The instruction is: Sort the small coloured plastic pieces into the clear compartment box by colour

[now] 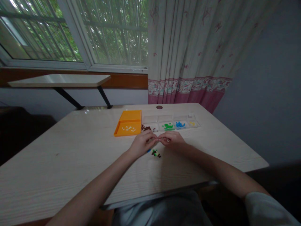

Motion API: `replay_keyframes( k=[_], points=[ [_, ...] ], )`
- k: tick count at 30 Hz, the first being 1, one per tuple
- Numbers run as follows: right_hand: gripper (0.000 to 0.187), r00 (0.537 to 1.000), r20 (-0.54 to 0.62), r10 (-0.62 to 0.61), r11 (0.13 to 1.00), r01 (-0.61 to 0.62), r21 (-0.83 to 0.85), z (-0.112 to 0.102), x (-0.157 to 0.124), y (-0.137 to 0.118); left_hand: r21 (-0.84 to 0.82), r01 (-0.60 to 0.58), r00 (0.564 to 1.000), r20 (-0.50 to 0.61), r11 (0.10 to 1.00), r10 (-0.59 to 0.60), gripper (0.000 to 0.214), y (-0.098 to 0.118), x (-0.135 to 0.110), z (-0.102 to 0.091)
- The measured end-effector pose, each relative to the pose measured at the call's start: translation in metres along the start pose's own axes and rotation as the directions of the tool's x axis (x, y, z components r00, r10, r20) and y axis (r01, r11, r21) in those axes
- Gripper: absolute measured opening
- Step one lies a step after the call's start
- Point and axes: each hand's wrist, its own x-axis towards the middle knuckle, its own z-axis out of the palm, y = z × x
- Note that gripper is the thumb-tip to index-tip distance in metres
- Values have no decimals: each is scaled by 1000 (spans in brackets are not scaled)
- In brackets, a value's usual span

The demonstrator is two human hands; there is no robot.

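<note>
My left hand [143, 142] and my right hand [171, 139] meet fingertip to fingertip low over the light wooden table [70, 157]. Both are pinched closed on something too small to make out. Just below them lies a small pile of tiny beads [155, 153], green, blue and dark. Beyond my hands stands a clear compartment box [171, 122] holding dark, green, blue and yellow beads in separate cells. To its left sits an orange tray [128, 125] with several white beads in it.
A small round brown spot [159, 107] marks the table's far edge. Behind the table are a window, a white shelf [58, 80] on black brackets, and a flowered curtain [188, 50]. The table's right corner ends near a grey wall.
</note>
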Motion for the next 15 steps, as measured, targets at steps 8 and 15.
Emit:
replay_keyframes(
  k=[8,15],
  points=[
    [15,997,-2,-73,996,73,-49,-3,0,-1,-4,19,999,28,1000,-19,17,2,1,-1],
    [16,992,-100,-82,991,70,-112,-6,2,1,4,126,961,247,992,-123,18,-2,4,-20]
  ],
)
